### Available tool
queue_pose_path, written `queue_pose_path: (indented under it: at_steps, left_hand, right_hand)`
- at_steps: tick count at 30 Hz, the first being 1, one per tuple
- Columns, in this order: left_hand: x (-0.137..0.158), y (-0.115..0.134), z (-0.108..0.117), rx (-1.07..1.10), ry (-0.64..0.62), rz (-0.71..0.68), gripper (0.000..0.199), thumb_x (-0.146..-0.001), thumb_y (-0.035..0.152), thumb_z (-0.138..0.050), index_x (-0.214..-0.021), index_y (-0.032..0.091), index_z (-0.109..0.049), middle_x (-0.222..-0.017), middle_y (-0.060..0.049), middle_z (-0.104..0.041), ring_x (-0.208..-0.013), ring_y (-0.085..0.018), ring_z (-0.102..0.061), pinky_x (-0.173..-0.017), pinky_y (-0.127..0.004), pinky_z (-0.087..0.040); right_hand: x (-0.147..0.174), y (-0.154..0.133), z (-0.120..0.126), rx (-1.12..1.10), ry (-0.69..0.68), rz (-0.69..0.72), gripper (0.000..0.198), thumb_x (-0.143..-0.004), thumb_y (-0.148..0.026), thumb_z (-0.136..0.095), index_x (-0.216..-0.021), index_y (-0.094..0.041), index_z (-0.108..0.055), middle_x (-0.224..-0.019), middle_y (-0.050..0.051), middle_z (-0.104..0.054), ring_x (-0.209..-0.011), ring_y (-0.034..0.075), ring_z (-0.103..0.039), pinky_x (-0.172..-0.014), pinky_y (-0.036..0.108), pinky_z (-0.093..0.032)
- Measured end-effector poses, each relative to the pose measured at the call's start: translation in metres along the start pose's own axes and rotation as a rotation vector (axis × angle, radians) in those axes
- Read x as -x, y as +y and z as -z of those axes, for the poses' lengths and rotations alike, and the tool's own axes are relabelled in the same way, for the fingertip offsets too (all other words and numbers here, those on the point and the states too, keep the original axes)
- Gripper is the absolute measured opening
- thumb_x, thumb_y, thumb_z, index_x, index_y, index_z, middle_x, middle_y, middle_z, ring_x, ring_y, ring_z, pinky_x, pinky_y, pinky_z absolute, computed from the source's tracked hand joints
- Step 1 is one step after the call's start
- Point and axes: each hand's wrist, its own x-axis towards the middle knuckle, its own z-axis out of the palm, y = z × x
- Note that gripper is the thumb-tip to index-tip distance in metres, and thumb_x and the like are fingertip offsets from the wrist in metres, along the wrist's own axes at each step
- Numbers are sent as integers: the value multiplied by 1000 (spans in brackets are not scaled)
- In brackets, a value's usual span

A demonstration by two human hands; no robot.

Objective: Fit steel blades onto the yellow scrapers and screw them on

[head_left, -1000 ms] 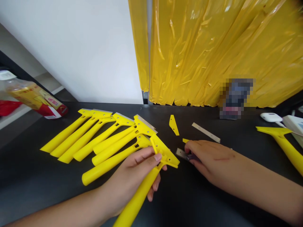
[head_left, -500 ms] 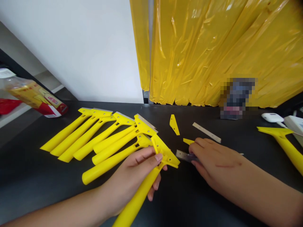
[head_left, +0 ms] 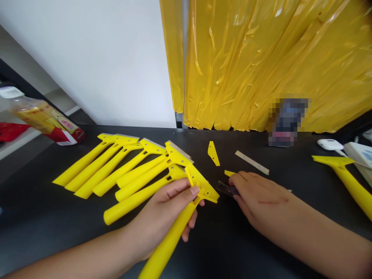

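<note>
My left hand [head_left: 174, 197] is closed around the neck of a yellow plastic scraper [head_left: 173, 236], its thumb on the wide head. The scraper slants up to the right, and no blade shows on its head. My right hand [head_left: 255, 197], closed, rests low over the table to the right of that head. From its fingertips sticks out a flat scraper blade [head_left: 225, 188], which looks dark and tilted. A small yellow plate [head_left: 229, 173] is partly hidden behind the right hand. Beyond it lie another yellow plate [head_left: 214, 154] and a loose metal blade [head_left: 252, 162].
Several yellow scrapers with blades [head_left: 128, 170] lie overlapping on the black table [head_left: 87, 236] at left. Another yellow scraper [head_left: 343, 174] is at the right edge, near a white device [head_left: 330, 144]. A bottle [head_left: 49, 120] stands at far left. Yellow plastic sheeting [head_left: 247, 66] hangs behind.
The blade at my right fingertips has turned from bright silver to dark as its angle changed. My left hand keeps its hold on the scraper. The view has shifted slightly.
</note>
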Motion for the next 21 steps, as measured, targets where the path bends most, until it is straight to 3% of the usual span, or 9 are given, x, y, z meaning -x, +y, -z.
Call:
queue_pose_path:
  at_steps: [4, 8, 12, 15, 21]
  left_hand:
    - [1, 1, 0, -23, 12, 0, 37, -101, 53, -68, -92, 17, -69, -68, 1, -64, -48, -9, -56, -44, -16, -47]
    - [1, 1, 0, -61, -25, 6, 34, -104, 50, -66, -92, 18, -65, -79, -2, -71, -46, -6, -57, -46, -16, -48]
    - [2, 0, -2, -9, -149, 33, 29, -103, 48, -68, -107, 19, -68, -83, -3, -72, -59, -11, -65, -45, -15, -51]
    - [3, 0, -4, 45, -167, 24, 27, -102, 45, -70, -112, 20, -70, -99, -5, -72, -72, -14, -73, -45, -14, -52]
    - [3, -1, -2, 36, -170, 33, 29, -102, 46, -71, -117, 20, -72, -87, -2, -68, -62, -13, -72, -41, -12, -48]
  right_hand:
    - [-6, 7, 9, -153, -70, -91, 18, -101, -18, -53, -89, -22, -65, -82, 3, -67, -73, 21, -65, -69, 36, -50]
    - [-23, 10, 30, -562, -260, -363, 29, -98, -46, -64, -78, -25, -63, -68, -3, -58, -59, 15, -52, -52, 29, -35]
    - [-36, 1, 37, -956, -347, -431, 36, -93, -54, -71, -76, -23, -65, -65, -4, -55, -62, 13, -49, -55, 26, -35]
    - [-39, -5, 35, -1029, -374, -432, 32, -94, -49, -71, -78, -22, -68, -66, -5, -55, -63, 12, -45, -57, 26, -34]
    - [-36, -3, 36, -1042, -410, -427, 33, -96, -50, -69, -79, -22, -66, -66, -5, -52, -62, 12, -43, -55, 26, -30]
